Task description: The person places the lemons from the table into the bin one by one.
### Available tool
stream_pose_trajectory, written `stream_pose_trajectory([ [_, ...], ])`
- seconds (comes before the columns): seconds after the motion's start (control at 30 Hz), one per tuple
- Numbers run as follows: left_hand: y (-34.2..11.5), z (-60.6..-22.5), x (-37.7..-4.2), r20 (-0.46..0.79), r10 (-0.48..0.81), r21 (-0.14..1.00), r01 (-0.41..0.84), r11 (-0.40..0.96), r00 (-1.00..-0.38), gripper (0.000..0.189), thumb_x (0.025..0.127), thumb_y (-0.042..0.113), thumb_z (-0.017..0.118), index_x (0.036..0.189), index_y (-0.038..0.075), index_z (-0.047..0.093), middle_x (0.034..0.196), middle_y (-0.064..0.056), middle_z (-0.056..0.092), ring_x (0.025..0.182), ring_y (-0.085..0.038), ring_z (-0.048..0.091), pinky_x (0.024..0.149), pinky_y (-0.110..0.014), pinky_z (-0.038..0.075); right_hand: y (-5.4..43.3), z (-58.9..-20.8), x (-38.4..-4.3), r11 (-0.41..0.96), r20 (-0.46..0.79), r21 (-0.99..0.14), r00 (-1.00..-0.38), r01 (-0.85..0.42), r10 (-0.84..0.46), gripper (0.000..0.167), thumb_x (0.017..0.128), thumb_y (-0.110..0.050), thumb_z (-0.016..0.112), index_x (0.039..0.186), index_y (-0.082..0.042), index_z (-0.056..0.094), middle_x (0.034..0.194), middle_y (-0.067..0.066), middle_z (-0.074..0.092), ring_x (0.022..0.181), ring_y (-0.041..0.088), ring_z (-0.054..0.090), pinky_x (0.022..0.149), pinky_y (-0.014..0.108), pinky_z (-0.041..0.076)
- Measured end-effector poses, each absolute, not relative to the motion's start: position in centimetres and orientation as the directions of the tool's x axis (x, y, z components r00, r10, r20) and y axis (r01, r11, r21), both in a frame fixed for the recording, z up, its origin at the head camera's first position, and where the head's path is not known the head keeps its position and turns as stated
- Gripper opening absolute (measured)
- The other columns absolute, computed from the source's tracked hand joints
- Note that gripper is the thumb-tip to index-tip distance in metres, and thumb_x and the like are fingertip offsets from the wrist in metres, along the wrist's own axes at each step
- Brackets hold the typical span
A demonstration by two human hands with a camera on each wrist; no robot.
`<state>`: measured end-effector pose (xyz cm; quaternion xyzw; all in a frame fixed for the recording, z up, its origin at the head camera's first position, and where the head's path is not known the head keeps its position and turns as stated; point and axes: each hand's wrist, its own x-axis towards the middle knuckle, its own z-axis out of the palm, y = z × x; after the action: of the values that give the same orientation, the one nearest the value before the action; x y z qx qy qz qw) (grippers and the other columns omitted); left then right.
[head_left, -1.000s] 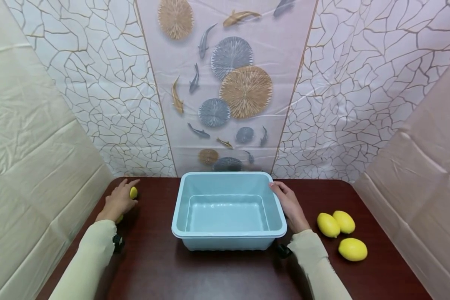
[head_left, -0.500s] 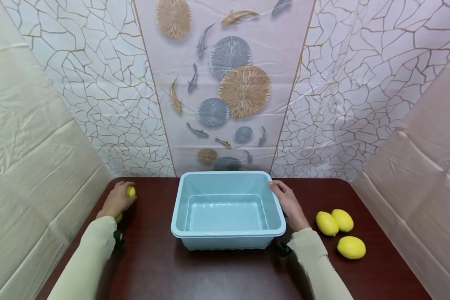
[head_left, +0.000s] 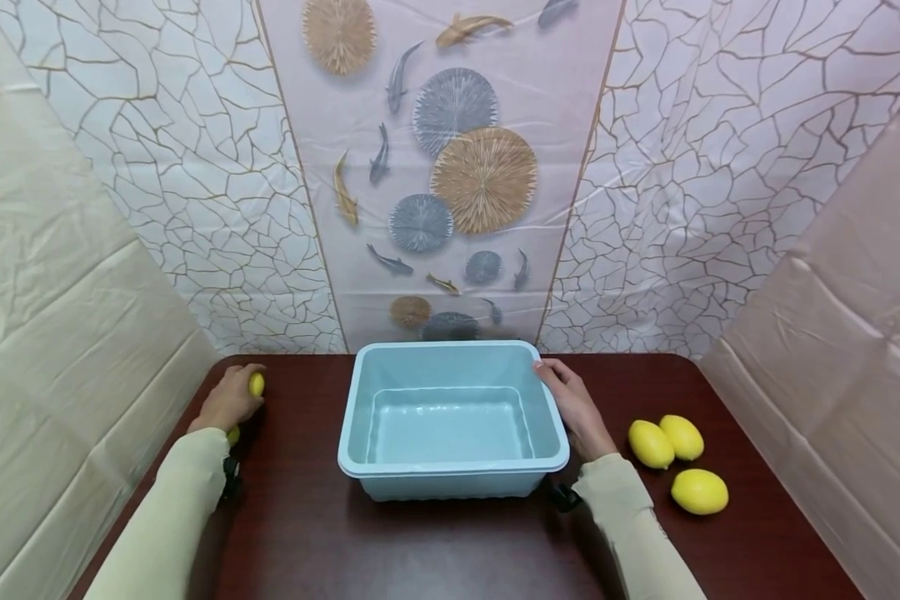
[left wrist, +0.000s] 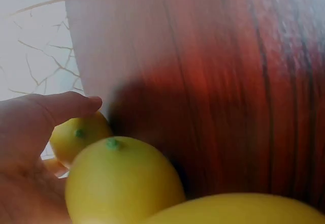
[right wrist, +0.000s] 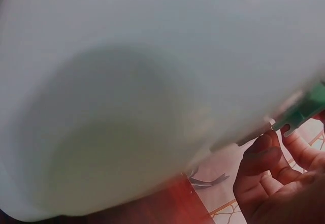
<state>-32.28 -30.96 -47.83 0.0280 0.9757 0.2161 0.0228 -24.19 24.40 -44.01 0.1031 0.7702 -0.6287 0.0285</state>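
At the table's far left corner my left hand (head_left: 228, 398) curls around a yellow lemon (head_left: 257, 384), partly hidden by the fingers. The left wrist view has the thumb lying across that lemon (left wrist: 84, 135). A second lemon (left wrist: 124, 181) sits nearer, beside the palm, and a third (left wrist: 244, 211) shows at the bottom edge. From the head, only a bit of one lemon (head_left: 233, 435) shows beside the left wrist. My right hand (head_left: 572, 408) grips the right rim of a light blue plastic basin (head_left: 450, 367), which has nothing in it.
Three lemons lie on the right side of the dark red table: two touching (head_left: 651, 444) and one (head_left: 700, 492) nearer. Patterned cloth (head_left: 487, 179) hangs along the table's back edge. Beige cloth walls (head_left: 82, 333) stand at the left and right.
My left fingers, spread over the lemon a second ago, have closed around it. The right hand and basin stay in place; the head view has shifted slightly.
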Motion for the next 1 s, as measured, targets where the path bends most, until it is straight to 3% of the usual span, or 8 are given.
stream_pose_trajectory([
  [0.27, -31.0, -47.7, -32.4, -0.075, 0.059, 0.383, 0.026, 0.924, -0.995, 0.057, 0.096, 0.005, 0.065, 0.148, -0.002, 0.045, 0.143, -0.041, 0.035, 0.106, -0.058, 0.056, 0.082, -0.066, 0.05, 24.6, -44.0, -24.2, 0.19, -0.167, -0.964, -0.979, 0.186, 0.115, 0.061, 0.106, -0.057, 0.055, 0.149, -0.013, 0.052, 0.14, 0.017, 0.059, 0.106, 0.021, 0.064, 0.079, 0.03, 0.056],
  [0.43, -30.6, -47.7, -32.3, -0.074, 0.065, 0.364, 0.034, 0.931, -0.995, 0.053, 0.095, 0.01, 0.068, 0.142, -0.002, 0.049, 0.133, -0.039, 0.042, 0.099, -0.054, 0.057, 0.079, -0.064, 0.051, 24.5, -44.1, -24.3, 0.179, -0.166, -0.966, -0.979, 0.185, 0.118, 0.06, 0.106, -0.057, 0.055, 0.147, -0.013, 0.053, 0.138, 0.016, 0.059, 0.106, 0.021, 0.064, 0.08, 0.03, 0.056],
  [0.7, -30.1, -48.4, -32.0, 0.05, 0.015, 0.349, 0.032, 0.936, -0.999, 0.037, 0.089, 0.014, 0.076, 0.12, 0.001, 0.061, 0.117, -0.032, 0.058, 0.09, -0.047, 0.061, 0.071, -0.06, 0.051, 24.3, -44.3, -24.4, 0.173, -0.175, -0.966, -0.977, 0.194, 0.118, 0.059, 0.106, -0.056, 0.056, 0.145, -0.013, 0.054, 0.137, 0.016, 0.06, 0.104, 0.02, 0.065, 0.08, 0.031, 0.057],
  [1.0, -27.8, -47.4, -32.0, 0.163, -0.017, 0.358, 0.043, 0.933, -0.987, 0.048, 0.087, 0.014, 0.074, 0.128, -0.003, 0.057, 0.105, -0.028, 0.062, 0.078, -0.044, 0.062, 0.066, -0.057, 0.051, 24.4, -44.1, -24.3, 0.18, -0.188, -0.962, -0.975, 0.207, 0.12, 0.06, 0.107, -0.055, 0.054, 0.149, -0.013, 0.051, 0.14, 0.017, 0.059, 0.105, 0.021, 0.064, 0.079, 0.031, 0.057],
])
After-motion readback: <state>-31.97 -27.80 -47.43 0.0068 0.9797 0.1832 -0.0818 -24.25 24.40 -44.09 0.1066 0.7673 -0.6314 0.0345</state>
